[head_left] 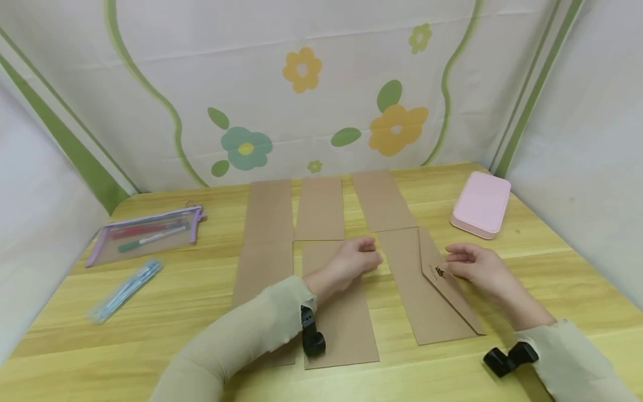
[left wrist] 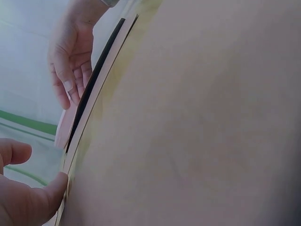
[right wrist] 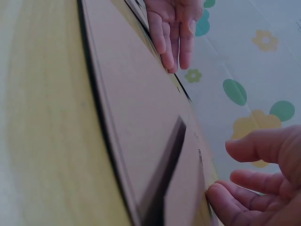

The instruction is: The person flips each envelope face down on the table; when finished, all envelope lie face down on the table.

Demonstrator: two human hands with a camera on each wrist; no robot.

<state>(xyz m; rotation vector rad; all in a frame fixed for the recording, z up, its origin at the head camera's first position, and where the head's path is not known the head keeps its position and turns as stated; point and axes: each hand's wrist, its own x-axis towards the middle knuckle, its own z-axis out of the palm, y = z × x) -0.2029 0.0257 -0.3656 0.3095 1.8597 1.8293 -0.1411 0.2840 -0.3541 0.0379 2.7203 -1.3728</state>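
Observation:
A brown kraft envelope (head_left: 402, 279) lies flat on the table at the right front, its flap (head_left: 436, 273) with a small dark print folded over along the right side. My right hand (head_left: 477, 269) is at the flap's outer edge, fingertips right beside the print. Its thumb and fingers stand apart in the right wrist view. Over the middle front brown sheet (head_left: 341, 329) hovers my left hand (head_left: 349, 261), fingers loosely bent and pointing toward the envelope, nothing held. The left wrist view shows its thumb (left wrist: 54, 188) close to the edge of the brown paper.
More brown pieces lie in rows: left front (head_left: 261, 273), left back (head_left: 270, 209), middle back (head_left: 320, 209) and right back (head_left: 384, 201). A pink case (head_left: 482, 204) sits at the back right. A clear zip pouch of pens (head_left: 145, 234) and a blue packet (head_left: 128, 290) lie at the left.

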